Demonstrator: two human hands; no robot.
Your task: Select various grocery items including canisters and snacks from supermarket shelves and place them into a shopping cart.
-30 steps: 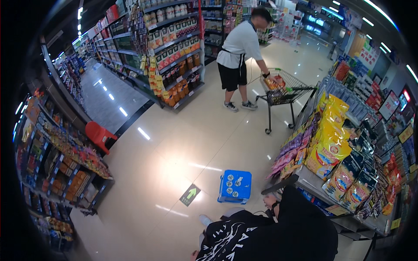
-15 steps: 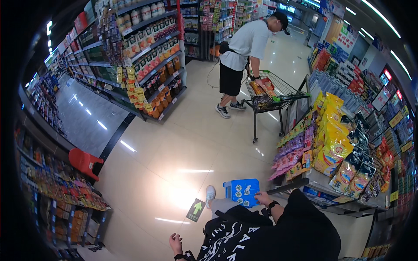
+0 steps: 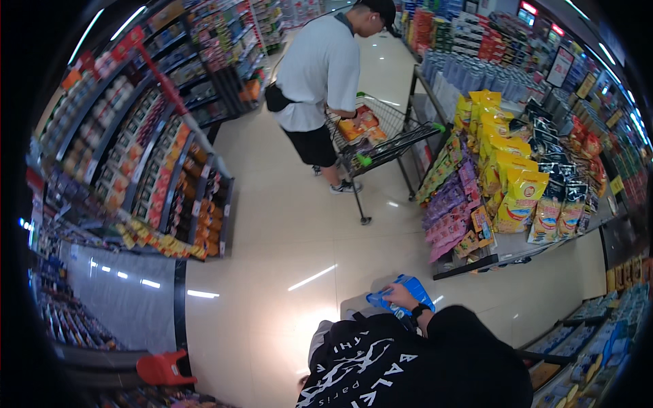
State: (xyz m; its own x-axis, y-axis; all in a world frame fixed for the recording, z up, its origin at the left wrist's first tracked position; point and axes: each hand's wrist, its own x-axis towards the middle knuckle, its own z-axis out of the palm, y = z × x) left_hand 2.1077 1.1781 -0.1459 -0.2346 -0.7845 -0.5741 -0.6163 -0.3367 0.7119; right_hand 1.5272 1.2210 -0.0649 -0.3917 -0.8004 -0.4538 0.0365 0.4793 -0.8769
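Grip of the left hand (image 3: pixel 302 382), near and mostly hidden, cannot be told, while the right hand (image 3: pixel 400 296) looks clamped on the near stool (image 3: pixel 418 289), probably best held firmly, clear of the stand (image 3: pixel 477 264) at right and the far cart (image 3: pixel 394 145).

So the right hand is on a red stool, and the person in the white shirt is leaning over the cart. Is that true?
Not quite: the stool is blue, not red, as the head view shows. The right hand is on it, and the person in the white shirt is leaning over the cart.
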